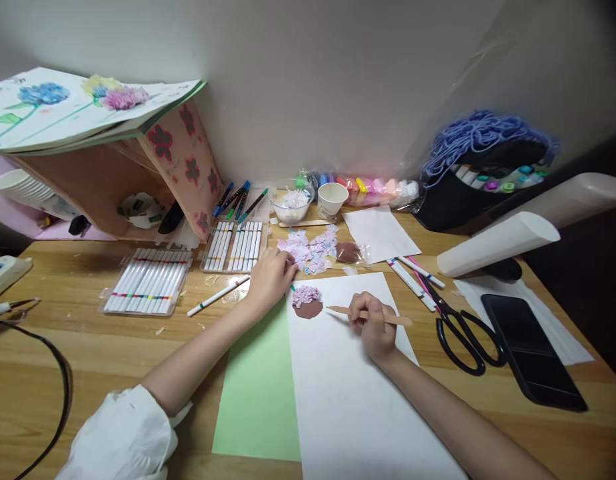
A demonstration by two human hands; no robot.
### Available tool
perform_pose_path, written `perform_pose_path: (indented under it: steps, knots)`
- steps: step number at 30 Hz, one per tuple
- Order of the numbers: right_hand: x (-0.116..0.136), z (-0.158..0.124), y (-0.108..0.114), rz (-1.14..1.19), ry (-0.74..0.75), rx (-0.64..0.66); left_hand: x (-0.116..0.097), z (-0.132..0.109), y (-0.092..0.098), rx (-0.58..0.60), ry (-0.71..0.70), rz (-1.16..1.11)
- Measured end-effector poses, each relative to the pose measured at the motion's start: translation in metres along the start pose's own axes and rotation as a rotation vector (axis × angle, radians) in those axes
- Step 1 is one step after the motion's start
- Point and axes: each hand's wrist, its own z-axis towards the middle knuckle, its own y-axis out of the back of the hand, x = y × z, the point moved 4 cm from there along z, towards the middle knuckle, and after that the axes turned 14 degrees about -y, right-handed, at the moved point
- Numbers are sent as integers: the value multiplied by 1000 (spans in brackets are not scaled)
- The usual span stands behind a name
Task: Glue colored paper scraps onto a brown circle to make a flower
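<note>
Fingers of the right hand (375,328) pinch a wooden stick (399,321). Its tip is near the brown lump (308,310) at the top edge of the white sheet (348,400). The left hand (272,277) curls at the pile of paper bits (311,250) near the back edge of the desk (88,347). Its fingertips are hidden, so I cannot tell if it holds anything. A tiny green tip (293,288) pokes out beside it.

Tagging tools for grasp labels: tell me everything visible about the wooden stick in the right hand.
The wooden stick is thin, flat, pale tan, seemingly plain wood. It lies nearly level, tapered tip pointing left, just short of the brown patch on the white sheet. The right hand pinches its middle; both ends stick out.
</note>
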Motion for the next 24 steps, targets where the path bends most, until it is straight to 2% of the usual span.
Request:
perform_pose_path:
  steps: [13,20,24]
  knots:
    - [-2,3,2,46,-4,-5,-10,2,-3,15,-33,-31]
    - [1,2,1,65,7,-2,-9,5,-3,-46,-32,-49]
    - [1,2,1,57,6,-1,-10,5,-6,-9,-43,-71]
